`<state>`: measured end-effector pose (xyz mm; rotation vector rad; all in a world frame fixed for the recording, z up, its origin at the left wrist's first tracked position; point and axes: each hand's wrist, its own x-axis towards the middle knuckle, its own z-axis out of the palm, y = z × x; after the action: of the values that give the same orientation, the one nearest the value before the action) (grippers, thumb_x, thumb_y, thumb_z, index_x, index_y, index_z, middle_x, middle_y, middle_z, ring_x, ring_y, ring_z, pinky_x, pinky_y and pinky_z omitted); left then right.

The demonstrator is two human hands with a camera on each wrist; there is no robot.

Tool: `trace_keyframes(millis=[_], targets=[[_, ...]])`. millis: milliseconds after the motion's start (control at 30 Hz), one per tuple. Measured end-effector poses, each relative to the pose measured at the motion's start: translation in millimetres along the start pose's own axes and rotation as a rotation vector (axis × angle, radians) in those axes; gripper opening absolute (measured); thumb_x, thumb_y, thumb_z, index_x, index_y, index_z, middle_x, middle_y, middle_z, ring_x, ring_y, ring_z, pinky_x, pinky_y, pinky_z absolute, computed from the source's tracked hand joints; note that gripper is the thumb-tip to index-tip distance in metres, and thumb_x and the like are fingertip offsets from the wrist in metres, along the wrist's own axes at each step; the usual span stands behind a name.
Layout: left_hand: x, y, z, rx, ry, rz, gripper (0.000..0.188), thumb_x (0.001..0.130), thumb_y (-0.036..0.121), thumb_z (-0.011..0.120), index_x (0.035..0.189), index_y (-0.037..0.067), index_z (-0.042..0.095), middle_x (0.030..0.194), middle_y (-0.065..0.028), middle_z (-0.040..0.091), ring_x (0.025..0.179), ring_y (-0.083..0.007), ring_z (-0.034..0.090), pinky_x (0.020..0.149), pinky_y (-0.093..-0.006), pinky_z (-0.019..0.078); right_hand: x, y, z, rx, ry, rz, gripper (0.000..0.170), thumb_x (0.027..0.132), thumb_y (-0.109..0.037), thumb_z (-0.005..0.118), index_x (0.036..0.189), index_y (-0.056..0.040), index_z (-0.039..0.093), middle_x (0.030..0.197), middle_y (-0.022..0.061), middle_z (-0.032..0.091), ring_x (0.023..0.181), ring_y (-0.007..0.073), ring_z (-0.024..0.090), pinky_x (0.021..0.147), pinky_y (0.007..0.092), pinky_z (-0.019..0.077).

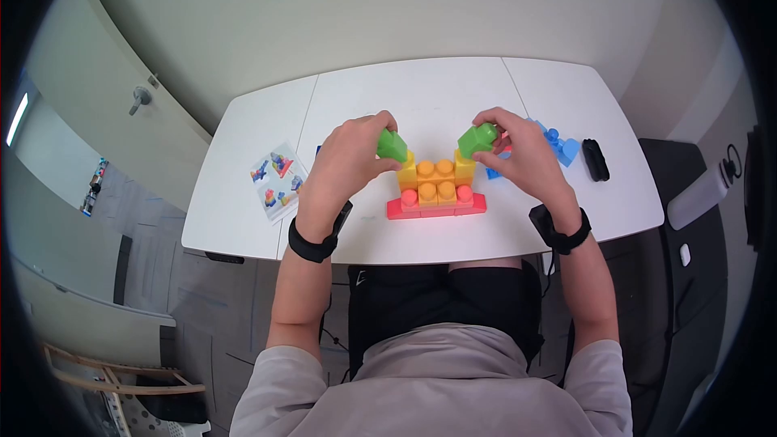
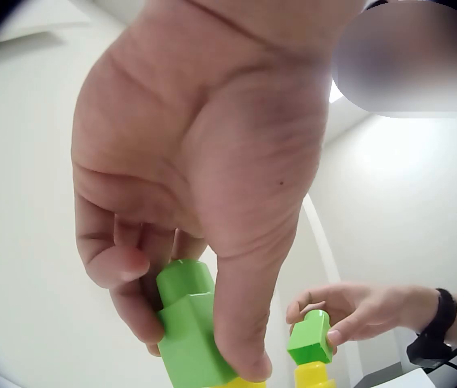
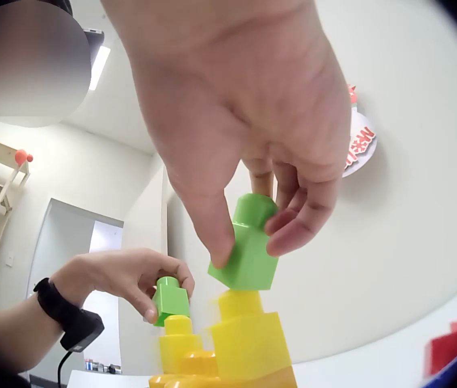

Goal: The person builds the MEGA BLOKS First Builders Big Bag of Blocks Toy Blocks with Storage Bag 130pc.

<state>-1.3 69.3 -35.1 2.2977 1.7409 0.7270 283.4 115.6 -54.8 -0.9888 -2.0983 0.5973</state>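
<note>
The left hand (image 1: 350, 155) pinches a green block (image 1: 392, 146) at the left yellow column of a block structure. In the left wrist view that green block (image 2: 192, 339) sits between thumb and fingers. The right hand (image 1: 526, 154) grips another green block (image 1: 477, 141), tilted over the right yellow column (image 1: 464, 168). From the right wrist view, this green block (image 3: 250, 255) is just above the stud of a yellow block (image 3: 248, 343); whether they touch I cannot tell. Yellow blocks (image 1: 435, 171) stand on a red base (image 1: 437, 211).
A picture sheet (image 1: 277, 182) lies on the table (image 1: 243, 137) at the left. Blue blocks (image 1: 562, 147) are behind the right hand, with a black case (image 1: 596, 160) beyond. A white bottle (image 1: 698, 194) is off the table's right side.
</note>
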Motion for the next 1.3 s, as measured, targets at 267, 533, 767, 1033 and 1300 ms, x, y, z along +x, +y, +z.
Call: trace_keyframes(millis=[267,533,767,1033,1300], targets=[[2,8,11,0.066,0.000,0.060,0.044,0.074,0.008,0.088,0.111,0.006,0.065,0.093,-0.0140,0.072,0.086,-0.0330,0.070,0.074,-0.0416,0.0546,-3,-4,8,-0.120,-0.037,-0.102,0.047,0.083,-0.002,0.078,0.128,-0.0090,0.068,0.108,0.0099,0.071,0.086,0.0242,0.065,0.078,0.0339,0.0567],[2,15,18,0.132,-0.006,0.061,0.044,0.073,0.009,0.088,0.112,0.007,0.067,0.096,-0.0134,0.073,0.090,-0.0362,0.070,0.077,-0.0438,0.0560,-6,1,24,-0.187,-0.028,-0.178,0.059,0.084,-0.001,0.076,0.140,-0.0124,0.062,0.112,0.0113,0.070,0.099,0.0291,0.065,0.089,0.0397,0.0551],[-5,7,8,0.144,-0.001,0.092,0.056,0.077,0.016,0.087,0.128,0.011,0.064,0.106,-0.0129,0.073,0.093,-0.0326,0.070,0.079,-0.0423,0.0562,1,4,-14,-0.030,0.001,-0.016,0.050,0.096,-0.013,0.070,0.145,-0.0103,0.058,0.115,0.0105,0.073,0.101,0.0233,0.067,0.084,0.0352,0.0560],[-12,-36,-53,0.034,0.151,-0.088,0.050,0.086,0.022,0.083,0.131,0.008,0.066,0.103,-0.0097,0.075,0.093,-0.0203,0.070,0.083,-0.0356,0.0547,7,49,-45,-0.187,0.132,0.052,0.033,0.100,-0.016,0.066,0.132,-0.0060,0.066,0.108,0.0098,0.075,0.095,0.0209,0.069,0.079,0.0338,0.0573],[-14,-84,-64,0.074,0.249,-0.203,0.037,0.091,0.021,0.079,0.123,0.005,0.069,0.095,-0.0076,0.075,0.092,-0.0202,0.071,0.081,-0.0360,0.0539,7,52,-54,-0.259,0.116,0.110,0.028,0.096,-0.013,0.069,0.123,-0.0046,0.071,0.107,0.0095,0.075,0.096,0.0206,0.069,0.079,0.0338,0.0585]])
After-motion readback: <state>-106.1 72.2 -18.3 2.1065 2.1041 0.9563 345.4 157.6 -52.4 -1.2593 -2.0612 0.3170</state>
